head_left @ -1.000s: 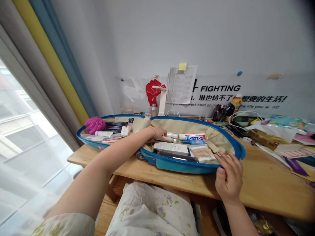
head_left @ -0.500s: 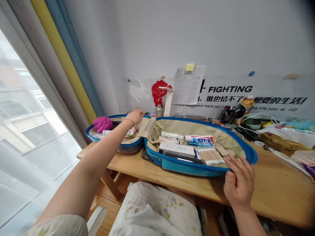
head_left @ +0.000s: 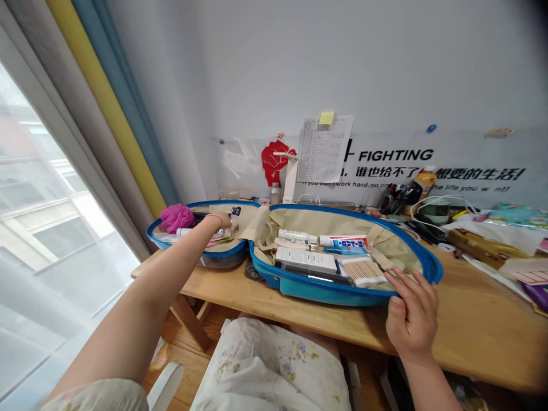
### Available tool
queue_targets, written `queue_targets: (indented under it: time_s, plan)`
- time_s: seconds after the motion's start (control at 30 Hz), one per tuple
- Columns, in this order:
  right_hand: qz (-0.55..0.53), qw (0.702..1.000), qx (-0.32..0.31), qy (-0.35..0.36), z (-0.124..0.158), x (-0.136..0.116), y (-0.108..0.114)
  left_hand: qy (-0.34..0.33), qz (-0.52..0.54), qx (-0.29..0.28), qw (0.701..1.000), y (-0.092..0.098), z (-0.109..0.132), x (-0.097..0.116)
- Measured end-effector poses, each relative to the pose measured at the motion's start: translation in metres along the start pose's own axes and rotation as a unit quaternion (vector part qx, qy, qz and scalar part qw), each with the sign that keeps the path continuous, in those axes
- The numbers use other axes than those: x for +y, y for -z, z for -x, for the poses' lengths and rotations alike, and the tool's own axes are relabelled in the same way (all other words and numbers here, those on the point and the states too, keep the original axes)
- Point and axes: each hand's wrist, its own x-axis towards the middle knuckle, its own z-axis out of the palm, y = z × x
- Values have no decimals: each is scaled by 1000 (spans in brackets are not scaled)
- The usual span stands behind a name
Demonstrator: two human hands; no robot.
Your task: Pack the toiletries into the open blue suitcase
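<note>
A blue suitcase (head_left: 338,297) lies spread open on the wooden table, both halves showing beige lining. Inside its left half, my left hand (head_left: 219,221) is closed at a small dark object (head_left: 235,212) that sticks out past the fingers; the fingertips are hidden. Around that hand lie a purple bath puff (head_left: 177,218) and a white tube (head_left: 183,232). My right hand (head_left: 413,314), fingers apart, rests against the right half's front rim. Close to it is a pack of cotton swabs (head_left: 363,272). A toothpaste box (head_left: 342,242), a white box (head_left: 306,260) and a white bottle (head_left: 296,235) lie beside the swabs.
A white lamp (head_left: 290,181) and a small bottle (head_left: 275,194) stand behind the suitcase. To the right are an orange-labelled bottle (head_left: 423,185), a white cable (head_left: 447,198) and a brown pouch (head_left: 483,246). A curtain (head_left: 92,108) hangs at the left.
My left hand has come down from the back rim into the left half, and the dark object now shows beyond it. My right hand stays at the front rim. The view has shifted slightly.
</note>
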Motion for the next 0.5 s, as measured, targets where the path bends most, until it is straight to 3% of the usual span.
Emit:
queue_targets:
  time_s: [0.17, 0.5]
  plan:
    - [8, 1000, -12, -10, 0, 0, 1, 16, 22, -39, 999, -3, 2, 0]
    - [13, 1000, -15, -22, 1, 1, 2, -5, 51, -39, 998, -4, 1, 1]
